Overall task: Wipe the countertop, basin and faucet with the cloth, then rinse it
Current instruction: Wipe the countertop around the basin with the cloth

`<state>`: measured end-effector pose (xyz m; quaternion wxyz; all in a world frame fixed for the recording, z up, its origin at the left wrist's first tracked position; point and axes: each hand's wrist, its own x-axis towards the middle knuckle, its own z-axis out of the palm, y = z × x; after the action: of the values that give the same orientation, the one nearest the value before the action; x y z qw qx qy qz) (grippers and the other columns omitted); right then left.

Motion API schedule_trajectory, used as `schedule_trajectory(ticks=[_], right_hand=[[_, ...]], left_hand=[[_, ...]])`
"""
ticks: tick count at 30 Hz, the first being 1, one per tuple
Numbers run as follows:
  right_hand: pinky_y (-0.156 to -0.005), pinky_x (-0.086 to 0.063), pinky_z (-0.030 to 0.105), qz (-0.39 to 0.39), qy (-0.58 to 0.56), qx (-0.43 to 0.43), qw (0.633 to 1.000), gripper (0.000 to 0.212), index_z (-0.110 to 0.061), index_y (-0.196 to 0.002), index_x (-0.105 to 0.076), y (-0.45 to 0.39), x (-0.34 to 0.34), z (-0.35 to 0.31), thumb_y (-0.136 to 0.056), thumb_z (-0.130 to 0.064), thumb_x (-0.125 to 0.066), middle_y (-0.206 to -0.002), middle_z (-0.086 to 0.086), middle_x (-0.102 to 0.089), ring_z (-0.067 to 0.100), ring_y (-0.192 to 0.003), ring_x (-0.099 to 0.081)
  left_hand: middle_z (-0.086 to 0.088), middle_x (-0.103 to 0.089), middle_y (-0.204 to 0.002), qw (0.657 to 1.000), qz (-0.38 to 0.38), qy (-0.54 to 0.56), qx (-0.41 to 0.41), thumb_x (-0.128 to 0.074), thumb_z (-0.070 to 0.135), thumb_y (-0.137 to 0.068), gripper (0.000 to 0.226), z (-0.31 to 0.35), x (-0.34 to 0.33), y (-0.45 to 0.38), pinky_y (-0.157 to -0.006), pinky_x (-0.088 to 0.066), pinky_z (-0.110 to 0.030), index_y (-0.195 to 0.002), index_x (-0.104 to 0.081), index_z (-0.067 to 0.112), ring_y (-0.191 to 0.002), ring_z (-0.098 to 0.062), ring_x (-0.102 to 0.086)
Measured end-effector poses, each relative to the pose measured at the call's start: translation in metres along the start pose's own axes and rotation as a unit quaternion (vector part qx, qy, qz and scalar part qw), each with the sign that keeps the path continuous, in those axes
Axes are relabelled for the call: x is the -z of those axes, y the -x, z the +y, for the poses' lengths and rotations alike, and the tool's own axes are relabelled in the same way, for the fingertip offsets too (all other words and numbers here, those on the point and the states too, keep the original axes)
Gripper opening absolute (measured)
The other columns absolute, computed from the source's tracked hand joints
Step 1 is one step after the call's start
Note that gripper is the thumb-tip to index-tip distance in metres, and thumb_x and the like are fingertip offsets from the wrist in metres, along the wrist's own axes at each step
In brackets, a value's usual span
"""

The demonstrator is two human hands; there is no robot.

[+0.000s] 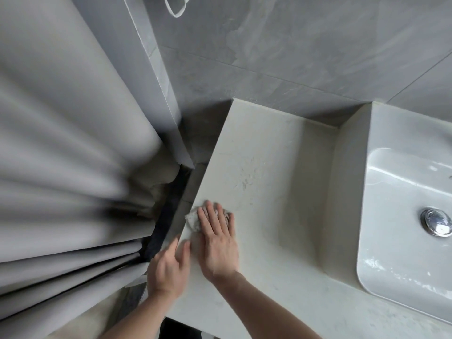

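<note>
- A grey curtain point(73, 143) hangs bunched at the far left, just beside the worktop's point(269, 155) edge.
- The left hand point(168, 270), fingers relaxed and holding nothing, rests at the worktop's left edge, apparently as a brace.
- The right hand point(217, 241) presses flat, fingers straight, on the cloth point(193, 221) at the near-left corner.
- The basin point(403, 216), with its chrome drain plug point(436, 221), sits at right; no faucet is visible.

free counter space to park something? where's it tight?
Free: the stretch of countertop between the wall tiles behind and the basin to the right. Also the front strip along the basin's near rim. Crowded: the near left corner, where the right hand presses the cloth and the left hand rests at the edge beside the curtain.
</note>
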<state>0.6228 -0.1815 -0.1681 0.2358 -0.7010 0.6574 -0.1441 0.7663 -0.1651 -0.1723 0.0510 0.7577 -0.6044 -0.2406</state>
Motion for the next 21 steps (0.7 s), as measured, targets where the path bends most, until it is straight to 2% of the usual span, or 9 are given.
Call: schedule_trajectory(ticks=[3, 5, 8, 11, 16, 18, 21], right_hand=[[-0.128, -0.01, 0.048, 0.042, -0.072, 0.005, 0.997, 0.069, -0.019, -0.16, -0.033, 0.004, 0.008, 0.023, -0.094, -0.011, -0.05, -0.171, -0.001, -0.018, 0.02, -0.16, -0.004], [-0.128, -0.015, 0.047, 0.101, -0.108, -0.037, 0.988, 0.07, -0.015, -0.157, -0.041, 0.002, 0.019, 0.048, -0.089, -0.001, -0.052, -0.168, 0.003, -0.028, 0.021, -0.158, -0.015], [-0.126, -0.023, 0.044, 0.193, -0.134, -0.122, 0.964, 0.053, -0.01, -0.15, -0.049, -0.012, 0.045, 0.09, -0.098, -0.006, -0.042, -0.163, 0.01, -0.037, 0.026, -0.154, -0.029], [-0.124, -0.029, 0.045, 0.256, -0.114, -0.203, 0.938, 0.048, -0.01, -0.148, -0.052, -0.034, 0.077, 0.134, -0.102, -0.014, -0.038, -0.161, 0.012, -0.04, 0.029, -0.153, -0.031], [-0.127, -0.011, 0.049, 0.194, 0.01, -0.305, 0.932, 0.057, -0.016, -0.155, -0.04, -0.058, 0.085, 0.163, -0.099, -0.025, -0.036, -0.167, 0.007, -0.03, 0.035, -0.155, -0.021], [-0.127, -0.01, 0.052, 0.177, 0.057, -0.295, 0.937, 0.06, -0.018, -0.157, -0.037, -0.061, 0.074, 0.15, -0.098, -0.03, -0.039, -0.168, 0.005, -0.029, 0.036, -0.154, -0.022], [-0.125, -0.013, 0.055, 0.148, 0.067, -0.236, 0.958, 0.064, -0.017, -0.159, -0.034, -0.069, 0.059, 0.119, -0.098, -0.036, -0.041, -0.168, 0.007, -0.028, 0.038, -0.153, -0.025]], left_hand=[[-0.006, -0.075, -0.115, 1.0, 0.0, -0.012, 0.01, -0.021, 0.07, -0.092, 0.075, -0.002, -0.003, 0.001, -0.085, -0.054, -0.039, -0.125, -0.067, 0.022, -0.105, -0.035, -0.069], [-0.007, -0.073, -0.119, 1.0, -0.009, -0.017, 0.021, -0.021, 0.071, -0.091, 0.077, -0.001, -0.003, 0.002, -0.09, -0.052, -0.039, -0.127, -0.067, 0.021, -0.109, -0.035, -0.067], [-0.005, -0.072, -0.123, 0.999, -0.018, -0.022, 0.027, -0.018, 0.072, -0.09, 0.08, 0.0, -0.002, 0.002, -0.095, -0.05, -0.039, -0.131, -0.064, 0.022, -0.113, -0.034, -0.065], [-0.003, -0.071, -0.124, 0.999, -0.017, -0.015, 0.024, -0.015, 0.073, -0.089, 0.081, 0.003, 0.0, 0.002, -0.094, -0.05, -0.039, -0.131, -0.064, 0.023, -0.114, -0.033, -0.065], [-0.001, -0.071, -0.124, 1.0, -0.016, -0.006, 0.025, -0.015, 0.074, -0.088, 0.079, 0.003, 0.0, 0.002, -0.092, -0.05, -0.039, -0.13, -0.063, 0.027, -0.113, -0.032, -0.065], [0.0, -0.072, -0.123, 0.999, -0.018, -0.009, 0.026, -0.014, 0.075, -0.088, 0.08, 0.002, -0.001, 0.002, -0.091, -0.051, -0.039, -0.131, -0.063, 0.028, -0.113, -0.032, -0.065], [-0.001, -0.072, -0.123, 0.999, -0.022, -0.013, 0.025, -0.014, 0.074, -0.088, 0.08, 0.002, -0.002, 0.001, -0.092, -0.051, -0.039, -0.133, -0.061, 0.028, -0.113, -0.032, -0.065]])
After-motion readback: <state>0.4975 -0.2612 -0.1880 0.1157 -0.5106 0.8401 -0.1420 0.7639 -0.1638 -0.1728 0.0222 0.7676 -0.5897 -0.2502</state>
